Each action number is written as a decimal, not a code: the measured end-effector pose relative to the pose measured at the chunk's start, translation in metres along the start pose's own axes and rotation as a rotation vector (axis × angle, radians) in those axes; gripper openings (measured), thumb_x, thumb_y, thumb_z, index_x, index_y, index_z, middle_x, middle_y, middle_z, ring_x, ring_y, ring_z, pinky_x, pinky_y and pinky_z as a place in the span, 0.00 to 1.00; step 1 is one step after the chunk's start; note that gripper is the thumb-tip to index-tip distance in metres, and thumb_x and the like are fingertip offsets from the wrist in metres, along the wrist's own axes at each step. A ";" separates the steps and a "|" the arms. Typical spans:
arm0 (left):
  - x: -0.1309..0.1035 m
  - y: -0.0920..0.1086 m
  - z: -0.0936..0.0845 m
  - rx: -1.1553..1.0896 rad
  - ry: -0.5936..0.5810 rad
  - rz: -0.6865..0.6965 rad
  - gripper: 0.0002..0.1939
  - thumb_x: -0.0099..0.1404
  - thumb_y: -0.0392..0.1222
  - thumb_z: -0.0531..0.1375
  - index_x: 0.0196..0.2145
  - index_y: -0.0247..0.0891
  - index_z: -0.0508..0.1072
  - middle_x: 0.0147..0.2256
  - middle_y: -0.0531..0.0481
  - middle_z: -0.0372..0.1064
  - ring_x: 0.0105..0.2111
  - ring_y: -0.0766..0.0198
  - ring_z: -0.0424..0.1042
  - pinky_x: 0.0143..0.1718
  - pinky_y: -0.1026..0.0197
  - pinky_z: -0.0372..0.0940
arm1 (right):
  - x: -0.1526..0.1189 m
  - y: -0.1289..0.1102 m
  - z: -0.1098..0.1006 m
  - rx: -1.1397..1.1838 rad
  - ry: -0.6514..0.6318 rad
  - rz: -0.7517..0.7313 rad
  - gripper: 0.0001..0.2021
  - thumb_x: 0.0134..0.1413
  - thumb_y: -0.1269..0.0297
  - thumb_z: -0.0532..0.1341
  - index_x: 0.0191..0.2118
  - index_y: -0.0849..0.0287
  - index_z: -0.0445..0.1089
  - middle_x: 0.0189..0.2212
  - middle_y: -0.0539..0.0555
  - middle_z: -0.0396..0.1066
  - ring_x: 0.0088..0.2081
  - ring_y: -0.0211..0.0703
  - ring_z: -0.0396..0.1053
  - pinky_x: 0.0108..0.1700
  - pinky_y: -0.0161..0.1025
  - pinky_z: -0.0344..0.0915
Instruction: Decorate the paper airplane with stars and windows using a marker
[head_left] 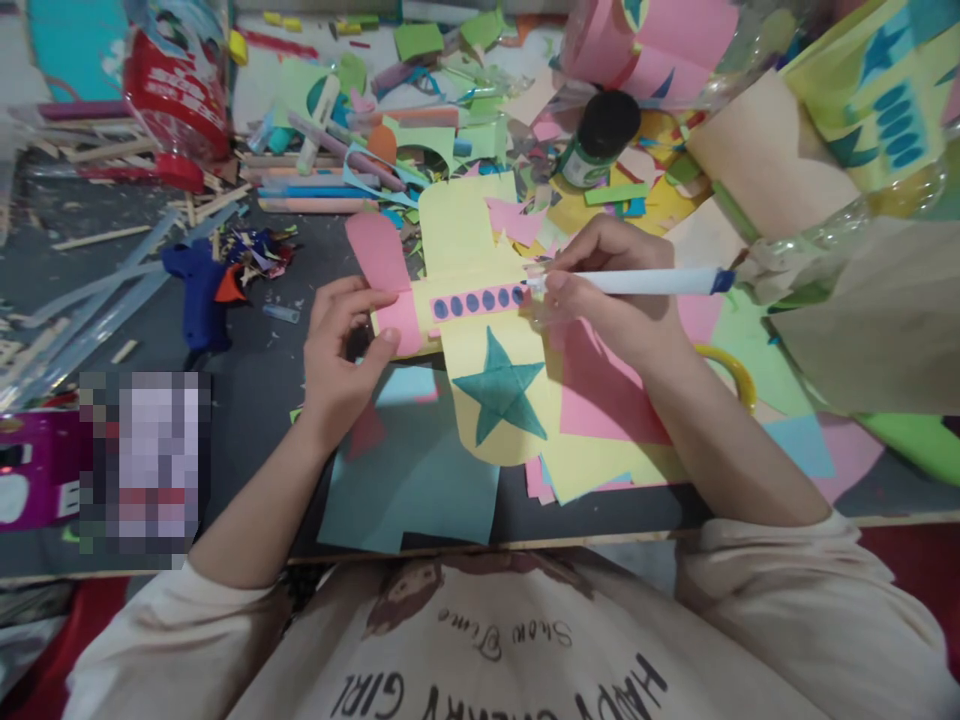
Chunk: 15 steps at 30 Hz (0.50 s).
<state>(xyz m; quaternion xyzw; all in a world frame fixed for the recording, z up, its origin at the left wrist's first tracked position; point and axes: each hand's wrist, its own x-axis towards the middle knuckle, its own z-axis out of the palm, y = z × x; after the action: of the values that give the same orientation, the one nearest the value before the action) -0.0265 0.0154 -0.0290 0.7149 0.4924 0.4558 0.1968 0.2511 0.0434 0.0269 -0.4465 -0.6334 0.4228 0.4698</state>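
A paper airplane model (469, 225) with yellow wings and a pink tail lies in front of me. A teal star (501, 388) marks its near wing, and a pink strip (465, 303) with a row of dark blue ovals runs along its body. My left hand (349, 335) grips the pink tail end between thumb and fingers. Pinched in my right hand (611, 285) is a white felt-tip marker (649, 282) with a blue end, its tip at the strip's right end. The model's nose is partly hidden by my right hand.
A blue glue gun (201, 290) lies left, near clear glue sticks (97, 290). Behind stand a red-labelled bottle (176, 95) and a black-capped jar (600, 140). Markers and paper scraps cover the back; coloured sheets (420, 470) lie along the table's front edge.
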 end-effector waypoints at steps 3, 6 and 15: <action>-0.003 0.004 0.003 -0.024 -0.045 0.004 0.12 0.69 0.48 0.63 0.49 0.48 0.77 0.51 0.46 0.69 0.51 0.54 0.73 0.45 0.54 0.75 | 0.002 -0.003 -0.005 0.075 0.109 -0.056 0.15 0.51 0.54 0.73 0.26 0.53 0.70 0.20 0.48 0.72 0.22 0.38 0.70 0.22 0.37 0.65; -0.004 0.008 0.004 -0.007 -0.084 -0.009 0.13 0.68 0.45 0.62 0.50 0.48 0.77 0.52 0.46 0.70 0.54 0.54 0.73 0.49 0.52 0.75 | 0.004 -0.009 -0.012 0.099 0.156 -0.069 0.15 0.55 0.49 0.71 0.31 0.55 0.76 0.16 0.46 0.71 0.15 0.35 0.62 0.17 0.36 0.54; 0.001 -0.003 0.000 -0.063 0.043 0.021 0.10 0.72 0.50 0.61 0.49 0.52 0.77 0.55 0.47 0.68 0.59 0.52 0.70 0.54 0.48 0.74 | 0.010 -0.011 -0.039 -0.463 -0.257 -0.113 0.18 0.56 0.55 0.70 0.50 0.55 0.77 0.44 0.57 0.80 0.41 0.47 0.77 0.43 0.43 0.73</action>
<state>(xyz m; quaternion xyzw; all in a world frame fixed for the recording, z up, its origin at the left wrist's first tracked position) -0.0284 0.0173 -0.0311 0.7034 0.4744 0.4885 0.2039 0.2858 0.0548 0.0473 -0.4484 -0.7917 0.2929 0.2939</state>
